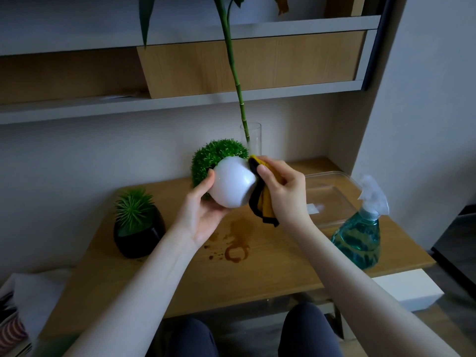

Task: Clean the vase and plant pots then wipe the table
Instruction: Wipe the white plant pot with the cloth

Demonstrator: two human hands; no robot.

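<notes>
From the head view: left hand [203, 215] up above the bench [270, 274], fingers [210, 177] curled round a round white pot [231, 185], holding it in the air and tipped over on its side. Fluffy green ball plant [213, 157] poking out of the pot, pointing up and away toward the wall. Right hand [286, 191] just beside the pot, fingers [265, 176] clenched on a yellow cloth [265, 204] with a dark edge, pressing it against the right side of the pot near its bottom; loose end of the cloth hanging down. Right behind the hands, a tall clear glass vase [255, 137] standing upright at the back of the bench, with a long green stalk [233, 68] rising out of it and leaning to the left. On the left part of the bench, a black pot [140, 238] with a spiky green plant [134, 210] in it, standing upright, well apart from the hands. Brown spill marks [237, 243] on the wood in the middle of the bench, under the hands, with a ring shape among them. On the right, a clear plastic box [332, 191] sitting on the bench, and just in front of it a spray bottle [360, 238] full of blue-green liquid near the right edge. Grey and wood shelves [231, 96] on the wall above. Dark trouser knees [309, 328] at the bottom, below the bench edge.
</notes>
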